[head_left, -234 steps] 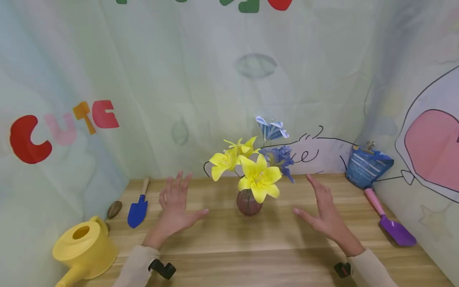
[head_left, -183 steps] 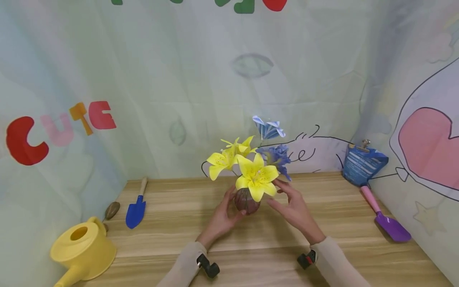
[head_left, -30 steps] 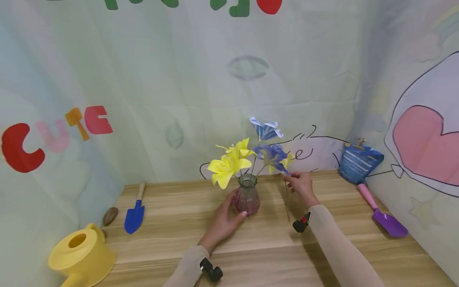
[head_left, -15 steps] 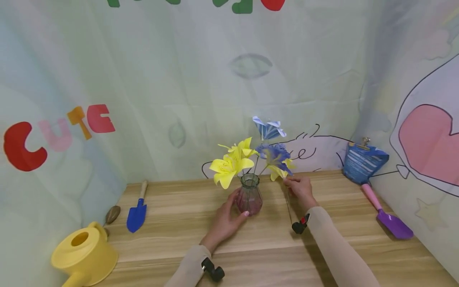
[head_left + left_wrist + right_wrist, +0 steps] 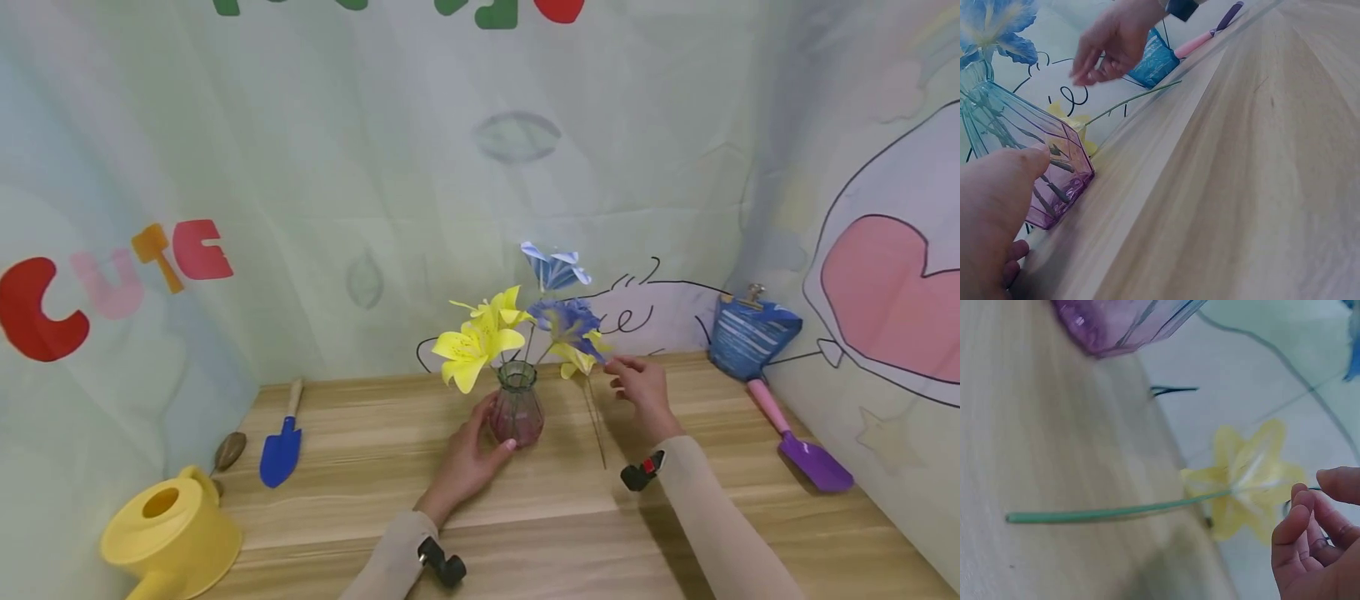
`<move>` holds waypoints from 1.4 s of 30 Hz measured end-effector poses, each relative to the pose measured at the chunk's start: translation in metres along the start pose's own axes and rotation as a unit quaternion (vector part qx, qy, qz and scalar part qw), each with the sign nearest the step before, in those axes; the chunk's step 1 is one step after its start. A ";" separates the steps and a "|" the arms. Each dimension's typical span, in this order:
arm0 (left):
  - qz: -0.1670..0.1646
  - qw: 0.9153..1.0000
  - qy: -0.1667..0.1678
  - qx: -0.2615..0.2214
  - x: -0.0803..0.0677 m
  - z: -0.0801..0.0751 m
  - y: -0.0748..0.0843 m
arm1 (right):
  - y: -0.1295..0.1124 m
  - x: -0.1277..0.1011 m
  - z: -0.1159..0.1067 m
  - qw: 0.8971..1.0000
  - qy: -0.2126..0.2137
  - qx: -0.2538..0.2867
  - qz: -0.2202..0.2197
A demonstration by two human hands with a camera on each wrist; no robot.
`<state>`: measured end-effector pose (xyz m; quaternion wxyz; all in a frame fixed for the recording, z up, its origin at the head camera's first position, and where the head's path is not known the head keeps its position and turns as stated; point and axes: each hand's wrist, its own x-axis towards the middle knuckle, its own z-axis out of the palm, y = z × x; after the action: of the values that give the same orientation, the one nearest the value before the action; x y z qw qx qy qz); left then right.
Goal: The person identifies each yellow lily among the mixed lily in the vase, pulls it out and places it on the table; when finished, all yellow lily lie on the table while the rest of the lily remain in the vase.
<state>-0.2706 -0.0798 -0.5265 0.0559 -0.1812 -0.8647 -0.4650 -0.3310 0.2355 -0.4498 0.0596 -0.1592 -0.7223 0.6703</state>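
Note:
A purple-tinted glass vase (image 5: 517,412) stands mid-table with two yellow lilies (image 5: 476,342) and blue flowers (image 5: 564,315) in it. My left hand (image 5: 476,446) grips the vase from the left, thumb on its front; the left wrist view shows that hand (image 5: 991,206) against the vase (image 5: 1041,169). A third yellow lily (image 5: 576,358) lies outside the vase, its green stem (image 5: 596,425) on the wood. My right hand (image 5: 637,385) hovers just right of that bloom, fingers loosely curled, holding nothing. In the right wrist view the lily (image 5: 1247,481) lies apart from the fingertips (image 5: 1300,509).
A yellow watering can (image 5: 171,533) sits front left, with a blue trowel (image 5: 280,450) and a brown pebble-like thing (image 5: 228,450) behind it. A blue bag (image 5: 750,337) and a purple trowel (image 5: 802,446) lie at the right wall. Printed cloth walls close in the back and sides.
My right hand lowered the yellow lily beside the vase and let go of it; the flower now lies on the table. My left hand stayed on the vase.

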 end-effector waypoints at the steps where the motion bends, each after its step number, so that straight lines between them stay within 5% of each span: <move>1: -0.001 1.000 0.000 0.000 0.000 0.000 0.000 | -0.005 -0.004 -0.002 1.000 0.001 0.002 -0.004; 19: -0.008 1.000 0.003 -0.007 0.001 -0.004 0.001 | -0.071 -0.075 -0.017 0.982 -0.001 0.050 -0.180; 28: -0.003 1.000 0.004 -0.010 0.000 -0.003 0.001 | -0.081 -0.107 -0.007 0.956 -0.011 0.040 -0.290; 42: 0.008 1.000 0.004 -0.003 0.000 -0.001 0.000 | -0.077 -0.118 0.018 0.928 -0.141 -0.041 -0.341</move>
<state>-0.2709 -0.0806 -0.5255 0.0623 -0.1861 -0.8619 -0.4675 -0.2367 0.1779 -0.3604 0.1755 0.1910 -0.7611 0.5945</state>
